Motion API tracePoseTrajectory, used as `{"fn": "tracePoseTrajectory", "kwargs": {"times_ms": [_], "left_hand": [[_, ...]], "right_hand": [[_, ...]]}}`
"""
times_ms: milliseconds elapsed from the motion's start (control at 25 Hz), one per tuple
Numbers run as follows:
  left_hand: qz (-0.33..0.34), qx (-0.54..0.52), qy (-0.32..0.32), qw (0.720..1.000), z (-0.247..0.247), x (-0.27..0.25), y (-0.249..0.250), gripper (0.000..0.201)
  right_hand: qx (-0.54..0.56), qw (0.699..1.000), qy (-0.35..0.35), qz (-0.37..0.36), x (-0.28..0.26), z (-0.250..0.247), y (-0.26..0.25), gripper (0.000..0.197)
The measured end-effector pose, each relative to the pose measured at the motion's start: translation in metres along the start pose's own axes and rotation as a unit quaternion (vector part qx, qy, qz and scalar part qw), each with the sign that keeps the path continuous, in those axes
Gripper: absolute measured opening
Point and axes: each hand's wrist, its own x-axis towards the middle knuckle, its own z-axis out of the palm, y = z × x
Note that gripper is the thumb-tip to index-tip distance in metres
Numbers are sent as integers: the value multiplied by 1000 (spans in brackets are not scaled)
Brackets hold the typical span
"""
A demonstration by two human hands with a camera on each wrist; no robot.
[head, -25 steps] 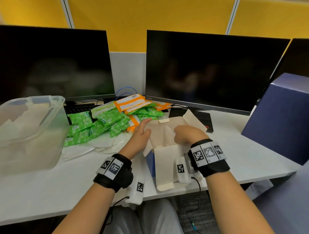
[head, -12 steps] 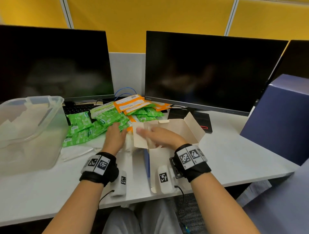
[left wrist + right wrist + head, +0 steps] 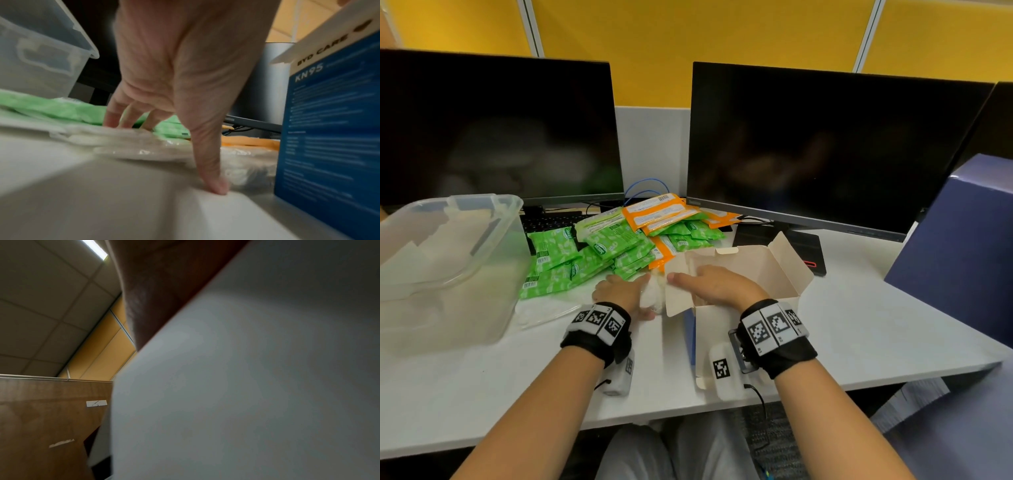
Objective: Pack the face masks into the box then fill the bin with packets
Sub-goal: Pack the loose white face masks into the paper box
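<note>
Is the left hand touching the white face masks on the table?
Touching. The left wrist view shows the left hand with its fingertips pressed on the wrapped face masks.

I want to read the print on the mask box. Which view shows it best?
The left wrist view: the box's blue side reads KN95. The head view shows mostly its open flaps; the right wrist view, only a blank white surface.

L hand [image 3: 625, 291] fingers down; R hand [image 3: 717, 284] flat.
</note>
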Motion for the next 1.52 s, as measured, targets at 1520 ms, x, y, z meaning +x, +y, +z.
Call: {"fn": "tracePoseTrajectory", "kwargs": {"times_ms": [1520], "left_hand": [[188,-569,306,740,-71,-65,59,48]], "right_hand": [[474,853,191,-109,6,-9,23,12]]}}
